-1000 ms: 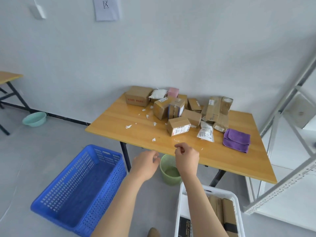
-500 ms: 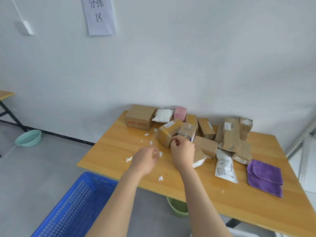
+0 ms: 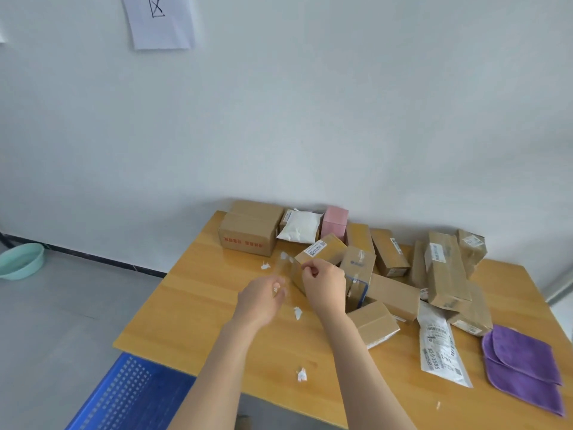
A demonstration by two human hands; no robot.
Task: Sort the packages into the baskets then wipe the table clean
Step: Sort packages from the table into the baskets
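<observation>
Two hands hover over the yellow wooden table. The left hand curls by a white paper scrap, its grip lost in blur. The right hand curls against the labelled brown cardboard box, and I cannot tell if it holds anything. The brown cardboard packages are heaped at two o'clock, and the blue plastic basket sits at seven.

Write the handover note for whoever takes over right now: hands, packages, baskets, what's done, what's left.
Left hand: fingers curled above the table; whether it grips anything cannot be told.
Right hand: curled at the labelled box; grip unclear.
Packages: all piled on the table near the wall.
Blue basket: below the near edge, nothing in the part seen. No other basket in view.
Purple cloth: folded at the right, untouched.
Done: nothing visible.
Left: sort every package, then wipe up the paper scraps.
</observation>
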